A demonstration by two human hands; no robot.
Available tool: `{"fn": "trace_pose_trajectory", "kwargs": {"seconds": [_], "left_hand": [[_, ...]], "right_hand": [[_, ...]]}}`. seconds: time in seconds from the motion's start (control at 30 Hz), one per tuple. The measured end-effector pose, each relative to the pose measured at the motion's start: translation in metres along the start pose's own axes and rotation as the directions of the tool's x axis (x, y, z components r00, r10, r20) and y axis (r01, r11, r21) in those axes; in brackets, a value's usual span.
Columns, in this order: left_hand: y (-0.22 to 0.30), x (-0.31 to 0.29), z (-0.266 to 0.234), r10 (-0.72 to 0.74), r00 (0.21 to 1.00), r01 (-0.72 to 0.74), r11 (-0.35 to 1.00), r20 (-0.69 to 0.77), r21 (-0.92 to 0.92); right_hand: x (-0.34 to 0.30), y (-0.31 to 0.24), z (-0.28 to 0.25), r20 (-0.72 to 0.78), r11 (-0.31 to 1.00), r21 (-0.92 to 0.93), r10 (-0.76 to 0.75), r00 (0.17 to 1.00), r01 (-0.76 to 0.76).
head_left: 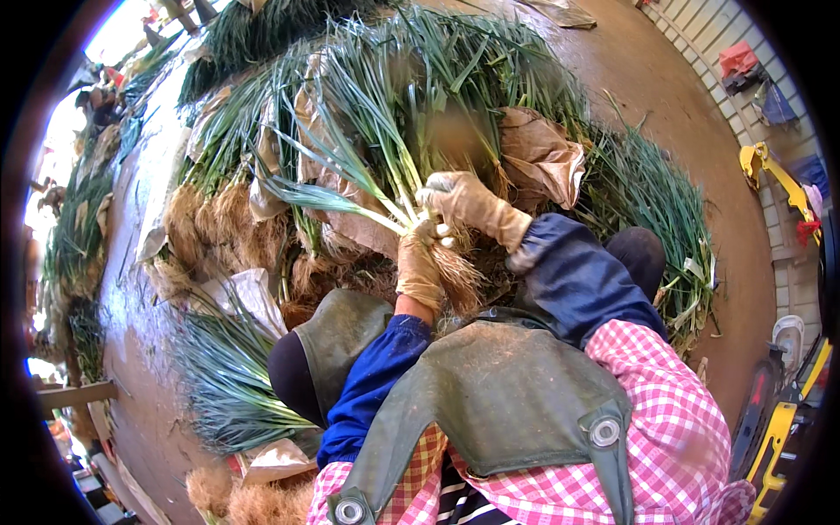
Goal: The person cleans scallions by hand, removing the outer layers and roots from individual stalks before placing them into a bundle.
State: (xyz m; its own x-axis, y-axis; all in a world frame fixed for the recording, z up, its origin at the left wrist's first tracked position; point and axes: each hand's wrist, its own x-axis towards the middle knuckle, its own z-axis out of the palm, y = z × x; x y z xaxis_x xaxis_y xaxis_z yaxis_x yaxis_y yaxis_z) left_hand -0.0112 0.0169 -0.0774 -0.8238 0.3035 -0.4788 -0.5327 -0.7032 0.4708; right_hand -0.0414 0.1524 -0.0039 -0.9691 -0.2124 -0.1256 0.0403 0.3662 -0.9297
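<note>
The left hand [419, 265], in a tan work glove, is gripping a bunch of green-leaved, pale-stalked onions [405, 194] with stringy straw-coloured roots, just beyond the dark olive apron [516, 394]. The right hand [464, 201], likewise gloved, is curling against the stalks; I cannot tell whether it is holding any. A wide heap of long green leaves [499, 66] is lying beyond.

We find no writing, label, brand, number or sign that we can read in this view. Wherever we look, out to the curved and blurred rim, we make out no legible letters or figures.
</note>
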Motion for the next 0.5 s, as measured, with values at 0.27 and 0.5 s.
{"fn": "trace_pose_trajectory", "kwargs": {"seconds": [0.27, 0.5], "left_hand": [[-0.002, -0.011, 0.010, 0.003, 0.985, 0.014, 0.995, 0.173, -0.100], [-0.002, -0.005, 0.007, -0.114, 0.993, 0.115, 0.992, 0.014, -0.057]], "right_hand": [[-0.069, -0.014, -0.006, 0.133, 0.828, 0.549, 0.049, 0.990, -0.115], [-0.092, -0.011, 0.001, 0.466, 0.726, 0.623, -0.045, 0.884, -0.291]]}}
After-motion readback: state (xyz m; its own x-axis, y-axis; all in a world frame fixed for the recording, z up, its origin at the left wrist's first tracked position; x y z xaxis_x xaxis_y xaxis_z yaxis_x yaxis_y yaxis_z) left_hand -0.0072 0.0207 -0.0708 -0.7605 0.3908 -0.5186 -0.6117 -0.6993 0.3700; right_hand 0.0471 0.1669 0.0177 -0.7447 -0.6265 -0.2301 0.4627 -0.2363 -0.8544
